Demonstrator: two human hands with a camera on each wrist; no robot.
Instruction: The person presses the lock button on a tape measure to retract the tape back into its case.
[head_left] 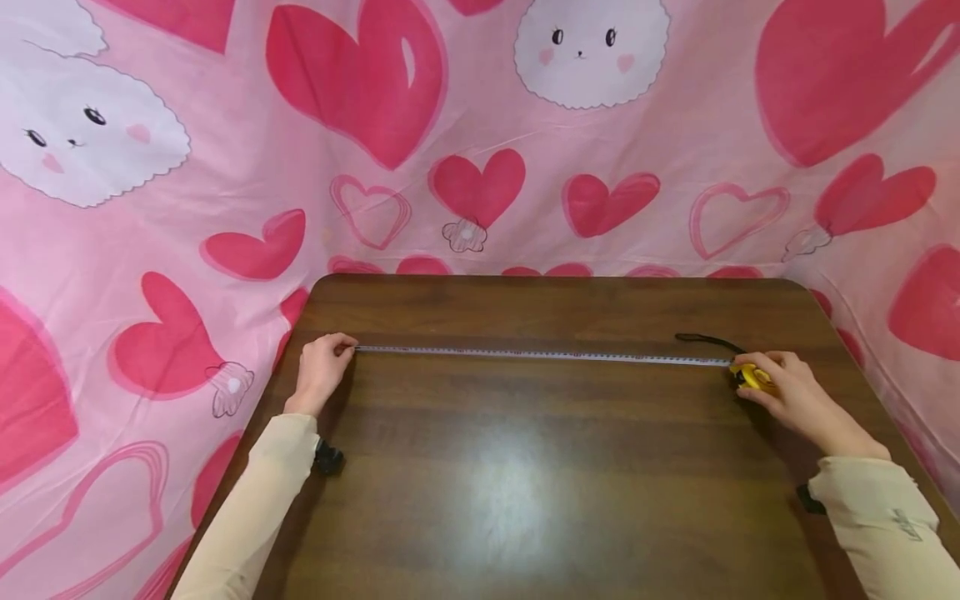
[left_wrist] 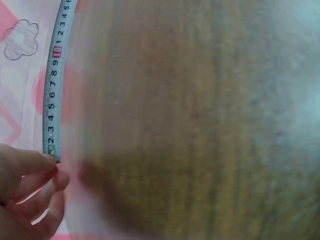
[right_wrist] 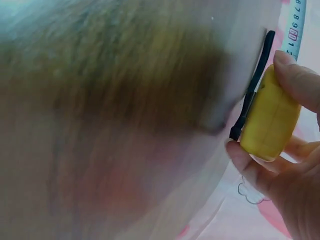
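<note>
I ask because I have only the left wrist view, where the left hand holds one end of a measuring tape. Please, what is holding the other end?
Observer: The right hand grips a yellow case there.
Operator: Thank you. Is something attached to this case?
Observer: Yes, a black strap.
Operator: And how does the tape go up to there?
Observer: In the head view, it runs nearly straight from the left hand over the table.

Over the glossy, dark wood-grain surface (head_left: 525,450), my right fingers (head_left: 761,361) hold a yellow case (right_wrist: 270,115) of smooth, plastic-looking shell, its black strap (right_wrist: 258,75) duller and clothlike. The tape blade (left_wrist: 53,95) looks like smooth coated metal. Behind the surface hangs lightly creased printed cloth (head_left: 495,83); my cream sleeves (head_left: 270,475) above it are matt cloth.
</note>
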